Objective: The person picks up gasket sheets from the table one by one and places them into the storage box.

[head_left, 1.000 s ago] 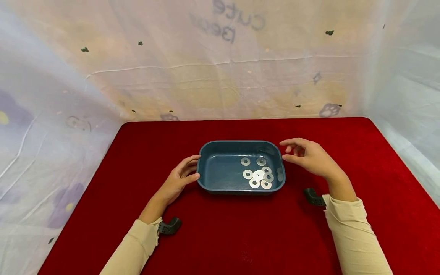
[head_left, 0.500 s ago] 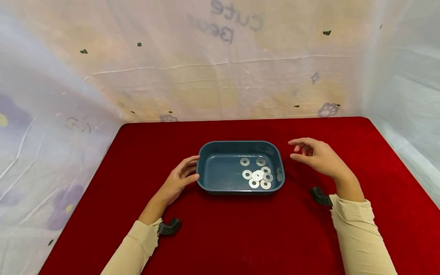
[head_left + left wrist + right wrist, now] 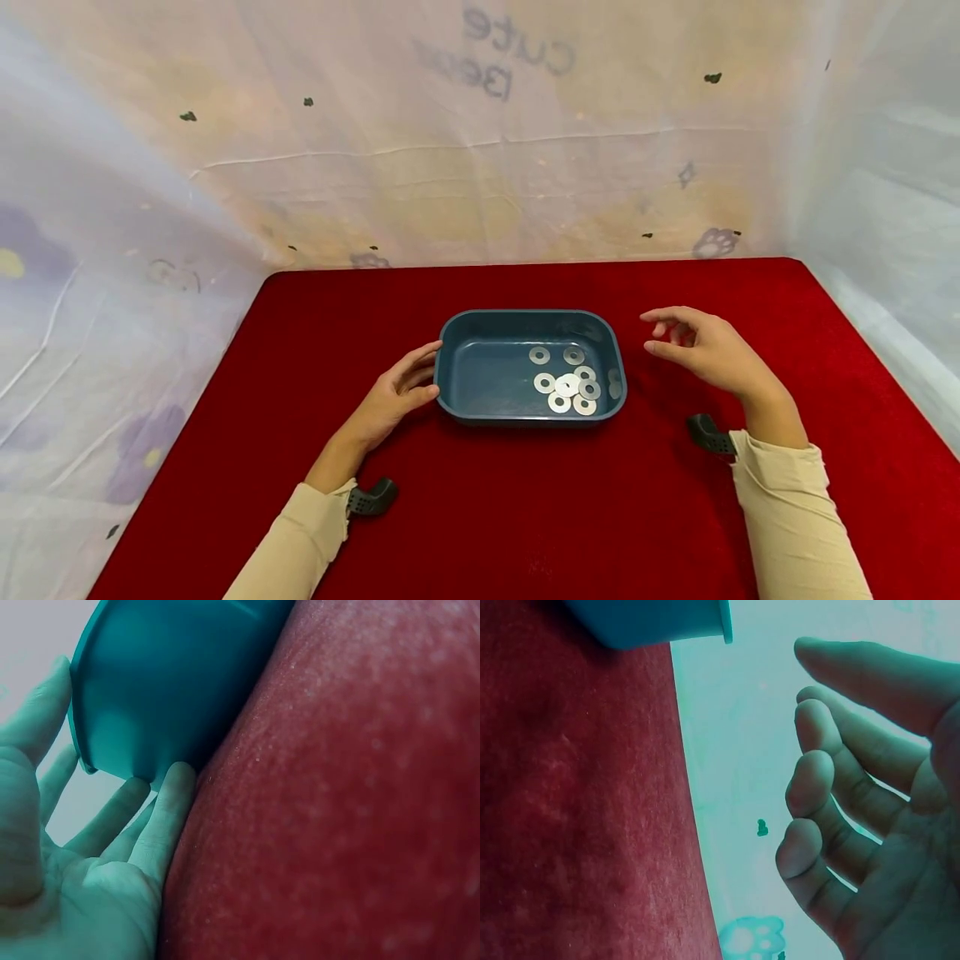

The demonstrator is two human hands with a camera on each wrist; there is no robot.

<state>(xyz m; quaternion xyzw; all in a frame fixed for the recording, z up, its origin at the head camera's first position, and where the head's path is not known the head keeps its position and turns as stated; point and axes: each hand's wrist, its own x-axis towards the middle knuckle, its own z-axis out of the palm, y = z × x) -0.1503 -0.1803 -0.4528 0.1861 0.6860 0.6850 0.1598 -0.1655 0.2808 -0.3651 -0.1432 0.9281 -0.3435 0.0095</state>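
Observation:
A blue rectangular tray [image 3: 480, 417] with rounded corners sits mid-table. Several flat metal washers [image 3: 567, 385] lie in its right half, some overlapping. My left hand [image 3: 393, 398] rests against the tray's left end, thumb and fingers spread. In the left wrist view, fingertips [image 3: 178, 780] touch the tray's outer wall [image 3: 150, 697] low down, near the cloth. My right hand [image 3: 708, 346] hovers to the right of the tray, apart from it. Its fingers are loosely curled and hold nothing, as the right wrist view shows, with the tray's corner [image 3: 660, 622] at upper left.
Red cloth [image 3: 510, 517] covers the table. A pale printed curtain [image 3: 420, 183] hangs behind it and along both sides. Dark wrist-camera mounts [image 3: 372, 497] stick out from both sleeves.
My right hand has drawn back to the right, away from the tray's right rim. The left hand stays on the tray's left end, and the washers lie as before.

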